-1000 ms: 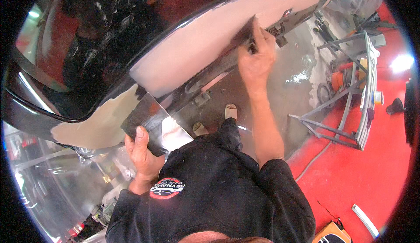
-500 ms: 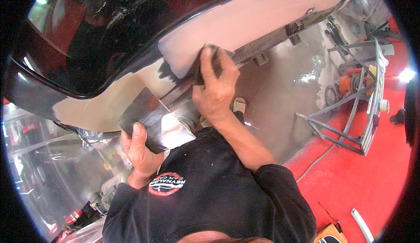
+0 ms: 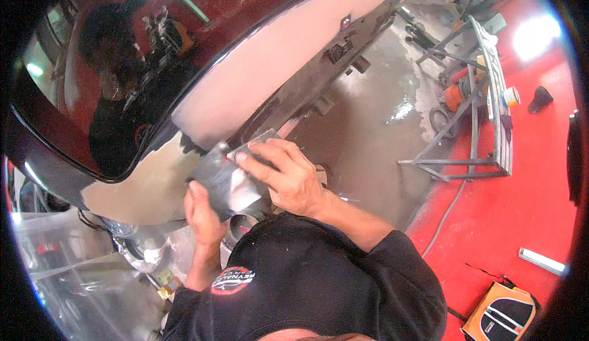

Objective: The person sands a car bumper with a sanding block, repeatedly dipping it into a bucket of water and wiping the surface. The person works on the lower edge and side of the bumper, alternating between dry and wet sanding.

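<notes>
My left hand [image 3: 202, 215] grips a flat grey, shiny square plate [image 3: 218, 184] at its lower left edge. My right hand [image 3: 291, 175] holds a thin dark flat piece [image 3: 264, 137] with its fingertips, over the upper right part of the plate. Both hands are below a glossy dark car body [image 3: 73, 138], which has a long pale pink patch [image 3: 276, 53] along its lower panel and a beige patch [image 3: 129, 191] nearer the left, behind the plate.
A grey metal frame stand [image 3: 491, 108] is at the right, with a small can [image 3: 510, 95] and orange equipment [image 3: 454, 99]. A hose [image 3: 445, 218] crosses red flooring [image 3: 534, 206]. An orange-and-black bag [image 3: 498, 313] lies at lower right; plastic sheeting [image 3: 67, 279] is at left.
My right hand has come down and left from the pink patch to the plate in my left hand. The camera's view of the car and stand has shifted.
</notes>
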`<action>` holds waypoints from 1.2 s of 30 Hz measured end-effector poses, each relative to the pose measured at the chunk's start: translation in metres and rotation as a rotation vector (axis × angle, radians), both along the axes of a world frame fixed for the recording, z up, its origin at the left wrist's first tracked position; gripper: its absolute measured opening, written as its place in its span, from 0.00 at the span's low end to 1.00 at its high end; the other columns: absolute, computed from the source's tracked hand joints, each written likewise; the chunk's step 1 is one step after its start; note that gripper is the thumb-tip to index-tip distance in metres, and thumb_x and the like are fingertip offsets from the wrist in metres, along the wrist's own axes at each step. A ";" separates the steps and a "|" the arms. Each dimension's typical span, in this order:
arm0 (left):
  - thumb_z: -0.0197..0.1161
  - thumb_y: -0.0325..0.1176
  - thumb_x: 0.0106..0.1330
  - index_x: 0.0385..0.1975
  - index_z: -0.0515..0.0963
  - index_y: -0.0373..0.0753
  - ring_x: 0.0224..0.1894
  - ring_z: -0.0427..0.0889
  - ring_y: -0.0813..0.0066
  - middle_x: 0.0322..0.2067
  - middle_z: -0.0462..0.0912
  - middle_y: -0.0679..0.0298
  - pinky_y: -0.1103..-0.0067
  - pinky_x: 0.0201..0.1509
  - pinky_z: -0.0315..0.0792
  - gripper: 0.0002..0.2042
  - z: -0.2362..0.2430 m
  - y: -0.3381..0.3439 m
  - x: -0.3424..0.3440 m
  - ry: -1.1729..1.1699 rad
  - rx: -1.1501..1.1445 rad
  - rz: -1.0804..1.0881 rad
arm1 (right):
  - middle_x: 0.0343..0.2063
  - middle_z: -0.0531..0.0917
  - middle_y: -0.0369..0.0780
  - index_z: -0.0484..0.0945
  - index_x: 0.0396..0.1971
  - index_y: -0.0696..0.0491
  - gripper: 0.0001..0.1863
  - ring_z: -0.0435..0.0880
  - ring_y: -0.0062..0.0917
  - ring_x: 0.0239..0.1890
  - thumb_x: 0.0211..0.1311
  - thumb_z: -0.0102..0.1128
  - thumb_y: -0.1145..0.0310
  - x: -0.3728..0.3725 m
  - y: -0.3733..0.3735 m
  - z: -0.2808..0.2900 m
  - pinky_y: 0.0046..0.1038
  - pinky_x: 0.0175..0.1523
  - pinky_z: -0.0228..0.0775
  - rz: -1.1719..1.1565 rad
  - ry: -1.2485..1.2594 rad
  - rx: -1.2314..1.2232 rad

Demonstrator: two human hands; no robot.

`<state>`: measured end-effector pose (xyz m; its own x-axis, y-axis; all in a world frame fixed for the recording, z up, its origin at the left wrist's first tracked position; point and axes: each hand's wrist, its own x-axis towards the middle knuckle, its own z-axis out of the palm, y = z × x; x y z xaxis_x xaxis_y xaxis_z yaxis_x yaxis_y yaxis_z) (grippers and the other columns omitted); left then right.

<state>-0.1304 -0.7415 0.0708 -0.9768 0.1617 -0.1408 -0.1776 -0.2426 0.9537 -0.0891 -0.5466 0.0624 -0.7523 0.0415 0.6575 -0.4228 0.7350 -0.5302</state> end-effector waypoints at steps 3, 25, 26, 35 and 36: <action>0.46 0.46 0.80 0.54 0.76 0.29 0.49 0.77 0.68 0.50 0.80 0.56 0.69 0.57 0.70 0.23 -0.016 0.014 0.001 0.273 -0.382 -0.187 | 0.51 0.79 0.38 0.81 0.56 0.42 0.29 0.75 0.37 0.50 0.49 0.61 0.72 0.020 0.009 0.016 0.41 0.55 0.72 0.041 -0.050 0.184; 0.56 0.37 0.74 0.54 0.76 0.35 0.49 0.83 0.63 0.47 0.83 0.57 0.66 0.54 0.77 0.15 -0.004 0.069 0.012 -0.343 0.267 -0.213 | 0.51 0.81 0.39 0.83 0.53 0.43 0.32 0.76 0.44 0.56 0.43 0.60 0.81 0.069 0.092 -0.031 0.40 0.60 0.73 -0.142 -0.194 0.279; 0.55 0.37 0.74 0.53 0.76 0.34 0.47 0.82 0.64 0.45 0.83 0.55 0.66 0.52 0.76 0.15 -0.006 0.068 0.015 -0.273 0.102 -0.287 | 0.49 0.82 0.38 0.85 0.51 0.43 0.30 0.77 0.43 0.54 0.43 0.61 0.81 0.066 0.084 -0.025 0.39 0.58 0.74 -0.148 -0.128 0.220; 0.51 0.37 0.78 0.53 0.76 0.30 0.35 0.73 0.79 0.35 0.82 0.64 0.75 0.42 0.73 0.16 -0.019 0.026 0.047 0.208 -0.090 0.162 | 0.48 0.83 0.38 0.86 0.47 0.43 0.25 0.78 0.39 0.50 0.45 0.64 0.79 0.071 0.018 0.008 0.40 0.55 0.75 0.320 -0.317 0.347; 0.51 0.37 0.78 0.53 0.76 0.30 0.36 0.73 0.80 0.35 0.82 0.64 0.76 0.42 0.73 0.16 -0.017 0.023 0.052 0.193 -0.103 0.198 | 0.49 0.83 0.39 0.86 0.47 0.42 0.25 0.77 0.40 0.51 0.44 0.65 0.78 0.071 0.018 0.013 0.40 0.55 0.75 0.364 -0.328 0.363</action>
<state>-0.0784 -0.7180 0.0535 -0.9982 -0.0401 0.0451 0.0508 -0.1541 0.9868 -0.0180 -0.5285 0.0751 -0.8418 -0.4400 0.3127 -0.5379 0.7319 -0.4182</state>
